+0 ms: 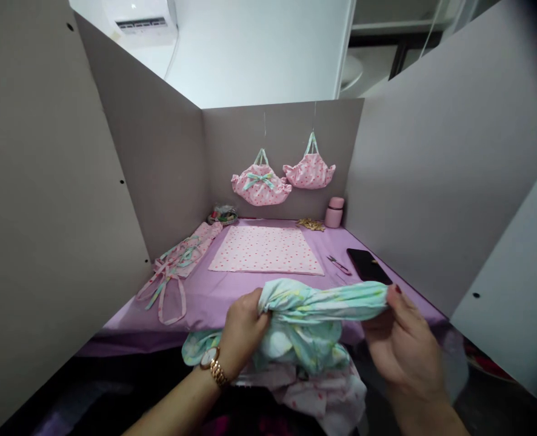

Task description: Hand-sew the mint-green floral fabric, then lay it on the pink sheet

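Note:
A mint green patterned cloth [327, 301] is stretched between my two hands above the table's front edge. My left hand [245, 330], with a gold watch on the wrist, is closed round its gathered left end. The right end is pinched by my right hand [402, 339] between thumb and fingers. More of the green cloth hangs below, over a pink-dotted white fabric [323, 393] at the bottom of the view. Beyond my hands, a flat pink dotted fabric piece [268, 249] lies on the purple tablecloth [214, 300].
Small scissors [340, 265] and a black phone [367, 265] lie at the right. Pink and green strips [173, 272] lie at the left. A pink bottle [334, 212] stands at the back. Two pink ruffled items [262, 188] hang before the back panel. Grey panels rise on both sides.

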Available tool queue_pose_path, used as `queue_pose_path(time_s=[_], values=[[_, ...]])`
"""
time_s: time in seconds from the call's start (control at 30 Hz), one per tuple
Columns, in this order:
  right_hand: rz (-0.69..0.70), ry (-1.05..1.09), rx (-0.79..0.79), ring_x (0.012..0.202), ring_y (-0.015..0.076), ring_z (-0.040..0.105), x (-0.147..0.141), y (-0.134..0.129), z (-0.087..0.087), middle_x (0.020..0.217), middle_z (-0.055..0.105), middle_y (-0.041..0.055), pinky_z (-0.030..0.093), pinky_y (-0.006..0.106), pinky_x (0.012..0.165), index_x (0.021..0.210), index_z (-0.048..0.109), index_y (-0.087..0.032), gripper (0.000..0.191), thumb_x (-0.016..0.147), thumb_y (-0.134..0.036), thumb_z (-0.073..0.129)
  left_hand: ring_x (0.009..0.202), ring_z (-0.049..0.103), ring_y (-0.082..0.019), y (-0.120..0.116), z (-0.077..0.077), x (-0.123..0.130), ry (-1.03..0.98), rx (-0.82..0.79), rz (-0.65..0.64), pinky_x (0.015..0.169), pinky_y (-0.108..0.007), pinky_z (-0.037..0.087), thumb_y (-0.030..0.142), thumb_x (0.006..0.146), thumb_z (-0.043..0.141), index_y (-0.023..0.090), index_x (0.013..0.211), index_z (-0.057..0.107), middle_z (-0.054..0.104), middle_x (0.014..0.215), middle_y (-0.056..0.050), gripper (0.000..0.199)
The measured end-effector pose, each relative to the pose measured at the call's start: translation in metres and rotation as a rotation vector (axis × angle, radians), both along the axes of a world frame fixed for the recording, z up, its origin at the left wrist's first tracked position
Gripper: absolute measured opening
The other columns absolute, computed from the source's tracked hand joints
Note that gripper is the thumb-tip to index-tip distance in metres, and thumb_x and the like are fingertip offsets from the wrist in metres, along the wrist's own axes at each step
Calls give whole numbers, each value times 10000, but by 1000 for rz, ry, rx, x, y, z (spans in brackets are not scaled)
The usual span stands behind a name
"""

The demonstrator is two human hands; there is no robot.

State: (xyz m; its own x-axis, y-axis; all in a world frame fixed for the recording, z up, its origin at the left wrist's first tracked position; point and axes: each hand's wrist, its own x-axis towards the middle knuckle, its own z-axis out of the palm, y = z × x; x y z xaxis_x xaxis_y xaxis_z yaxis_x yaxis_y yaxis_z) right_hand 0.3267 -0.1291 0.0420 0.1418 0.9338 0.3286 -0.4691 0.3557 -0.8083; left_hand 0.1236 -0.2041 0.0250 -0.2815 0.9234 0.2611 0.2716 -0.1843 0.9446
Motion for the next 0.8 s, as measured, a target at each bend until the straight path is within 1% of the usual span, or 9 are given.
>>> queue_pose_path(time_s=[0.17,0.27,0.33,0.37,0.43,0.53,0.6,0.67,0.8], values=[[-190,-104,10,478,135,494,11,27,-20,582,531,-38,435,285,471,649,526,-213,254,658,-428,660,781,624,-224,8,3,8,-127,-62,-46,660,-286,473,192,755,447,137,964,605,680,859,-86,268],[-337,-226,98,633,159,526,8,12,-27,712,558,-13,436,307,612,738,565,-199,171,673,-291,695,821,621,-210,10,4,10,-148,-56,12,682,-269,475,183,738,472,115,1010,564,667,953,-110,294],[-394,-413,304,806,195,536,-1,-10,-24,824,577,17,406,348,771,782,589,-203,135,694,-227,689,820,609,-199,11,3,12,-124,-53,40,695,-259,467,147,698,505,117,971,566,657,963,-105,281],[-379,-623,502,857,218,533,-7,-21,-21,846,584,37,384,378,813,778,595,-201,77,735,-229,653,801,605,-192,11,3,13,-103,-52,40,691,-254,463,130,683,511,121,943,570,658,938,-94,267],[-207,-905,697,831,232,550,-20,-39,-15,791,609,39,379,394,806,696,592,-209,91,783,-233,600,766,593,-180,10,3,16,-49,-44,32,680,-246,458,115,677,512,134,904,567,651,874,-65,235],[-37,-1135,729,729,219,534,-38,-48,-10,702,588,32,388,378,713,689,574,-206,207,867,-216,468,740,576,-177,7,5,19,67,-19,26,669,-247,448,123,694,517,155,868,551,628,807,-32,180],[-30,-1095,655,698,200,523,-42,-47,-10,695,572,28,398,339,661,719,558,-198,217,893,-215,431,730,568,-182,2,6,19,173,-1,24,675,-260,439,118,708,512,175,861,556,620,781,-16,169],[15,-918,484,675,177,520,-40,-44,-12,696,554,18,408,291,608,737,541,-197,205,905,-251,437,793,559,-202,-2,7,17,286,26,37,738,-290,420,98,720,497,196,885,569,617,820,-21,204],[116,-309,130,578,132,482,-20,-29,-8,656,509,-16,407,235,514,749,544,-199,150,822,-323,588,974,499,-247,-5,3,7,439,56,112,878,-348,344,70,725,481,201,929,577,592,959,-67,260]])
